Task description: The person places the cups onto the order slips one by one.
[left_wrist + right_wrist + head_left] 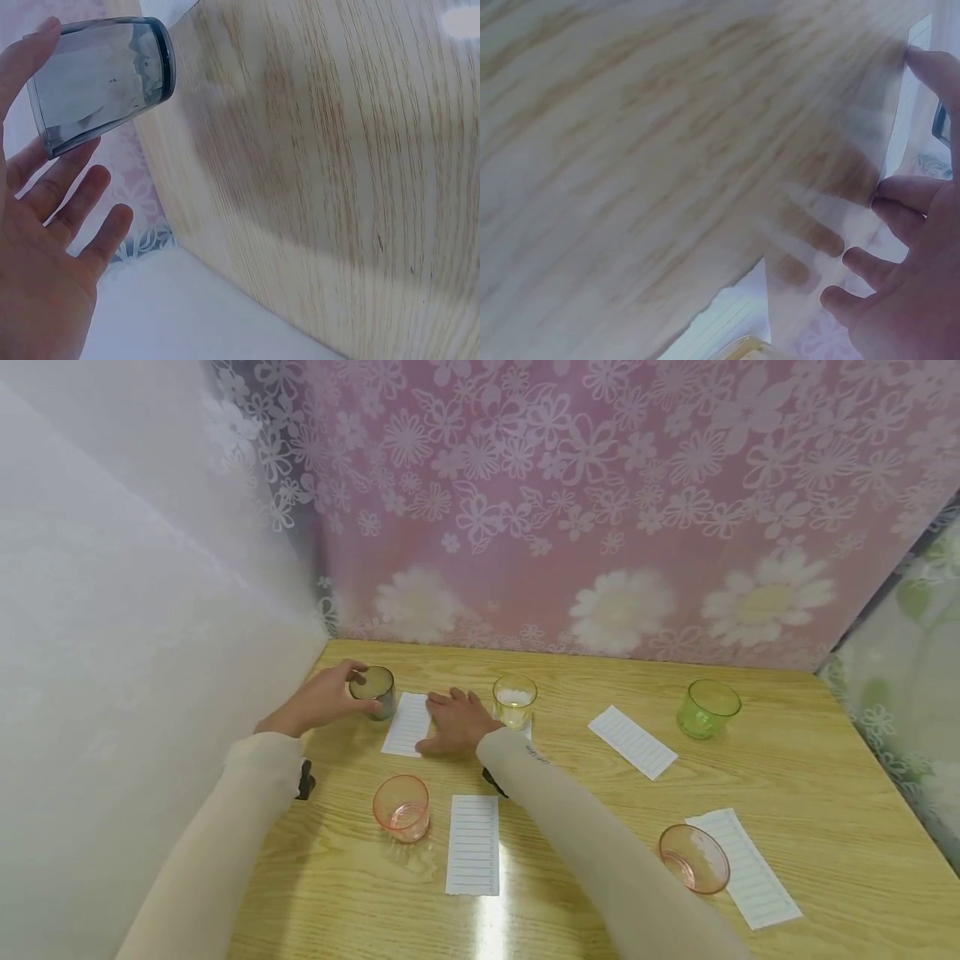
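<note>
Tumbler (pixel 383 700), smoky, tapered, is pinched by left hand (pixel 324 697); spread right hand (pixel 459 724) touches ruled paper (pixel 407 727).

Possibly a home: floral curtain (pixel 525 527), wood-grain table (pixel 585 681).

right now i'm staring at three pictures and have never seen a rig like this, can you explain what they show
There's no machine here: a person is working bare-handed. The wide picture comes from a camera worn on the head; the other two come from cameras worn on the wrists, one each. The left hand holds a smoky grey tumbler between thumb and fingers. The right hand touches a lined paper slip beside it. On the wood-grain table are a yellow tumbler, a green tumbler, two pinkish tumblers and four more lined slips.
</note>
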